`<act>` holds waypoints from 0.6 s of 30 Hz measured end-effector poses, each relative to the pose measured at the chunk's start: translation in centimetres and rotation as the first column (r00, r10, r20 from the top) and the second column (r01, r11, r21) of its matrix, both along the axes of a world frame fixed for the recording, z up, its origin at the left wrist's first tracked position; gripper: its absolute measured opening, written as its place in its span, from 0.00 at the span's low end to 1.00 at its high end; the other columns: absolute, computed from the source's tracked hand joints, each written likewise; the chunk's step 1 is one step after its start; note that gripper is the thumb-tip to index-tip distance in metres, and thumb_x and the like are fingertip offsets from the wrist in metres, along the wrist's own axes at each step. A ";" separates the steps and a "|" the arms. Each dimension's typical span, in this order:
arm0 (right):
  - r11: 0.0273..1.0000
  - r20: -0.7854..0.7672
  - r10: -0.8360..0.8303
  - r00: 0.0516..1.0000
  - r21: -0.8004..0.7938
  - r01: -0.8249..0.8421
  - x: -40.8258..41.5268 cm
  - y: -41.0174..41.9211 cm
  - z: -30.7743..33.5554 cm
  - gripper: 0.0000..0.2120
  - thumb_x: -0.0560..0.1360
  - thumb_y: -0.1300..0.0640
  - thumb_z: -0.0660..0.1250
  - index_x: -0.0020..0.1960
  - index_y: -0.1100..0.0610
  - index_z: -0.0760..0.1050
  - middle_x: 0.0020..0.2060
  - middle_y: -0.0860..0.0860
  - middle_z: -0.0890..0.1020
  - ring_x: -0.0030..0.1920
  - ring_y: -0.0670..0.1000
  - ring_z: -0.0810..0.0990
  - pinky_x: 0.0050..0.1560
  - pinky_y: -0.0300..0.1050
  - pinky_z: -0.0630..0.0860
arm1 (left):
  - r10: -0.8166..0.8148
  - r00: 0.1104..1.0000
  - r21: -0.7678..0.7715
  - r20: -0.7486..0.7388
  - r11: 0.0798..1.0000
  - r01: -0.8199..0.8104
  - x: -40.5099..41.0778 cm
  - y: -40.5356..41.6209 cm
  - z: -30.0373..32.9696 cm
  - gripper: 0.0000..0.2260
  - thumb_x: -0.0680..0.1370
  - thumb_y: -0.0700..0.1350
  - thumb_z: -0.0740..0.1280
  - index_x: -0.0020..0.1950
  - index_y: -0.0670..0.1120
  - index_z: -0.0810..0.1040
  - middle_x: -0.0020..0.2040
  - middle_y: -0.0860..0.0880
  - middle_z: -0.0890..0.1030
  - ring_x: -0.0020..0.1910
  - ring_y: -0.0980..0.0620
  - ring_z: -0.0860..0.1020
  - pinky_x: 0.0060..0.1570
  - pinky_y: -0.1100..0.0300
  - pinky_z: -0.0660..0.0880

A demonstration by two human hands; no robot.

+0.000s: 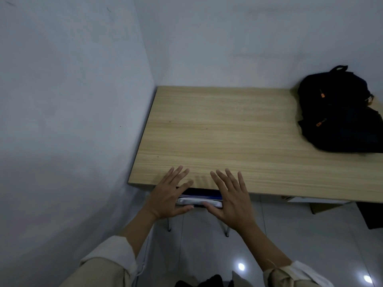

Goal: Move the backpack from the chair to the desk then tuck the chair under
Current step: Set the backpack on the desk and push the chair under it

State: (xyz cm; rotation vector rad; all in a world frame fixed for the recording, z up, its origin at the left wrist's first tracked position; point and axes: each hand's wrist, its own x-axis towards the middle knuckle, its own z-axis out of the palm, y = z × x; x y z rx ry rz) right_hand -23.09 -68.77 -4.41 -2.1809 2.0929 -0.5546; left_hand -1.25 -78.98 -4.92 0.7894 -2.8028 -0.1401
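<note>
A black backpack with orange zipper pulls lies on the far right of the light wooden desk, against the wall. The chair sits under the desk's front edge; only its white-and-dark back rim and thin metal legs show. My left hand and my right hand hover flat with fingers spread just above the chair's rim, thumbs pointing toward each other over it. Neither hand grips anything.
White walls close the desk in on the left and behind. Under the desk's right side are a cardboard box and a dark object. The floor is glossy grey tile.
</note>
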 end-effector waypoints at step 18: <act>0.994 0.001 0.102 0.995 -0.032 -0.102 0.8 -0.2 -1.0 0.35 0.75 0.33 0.58 0.73 0.55 0.63 0.70 0.54 0.71 0.74 0.55 0.62 0.72 0.61 0.60 | 0.051 0.999 0.017 0.004 0.999 -0.051 1.4 -0.3 -0.3 0.32 0.72 0.68 0.59 0.66 0.46 0.74 0.71 0.41 0.69 0.73 0.42 0.61 0.71 0.44 0.57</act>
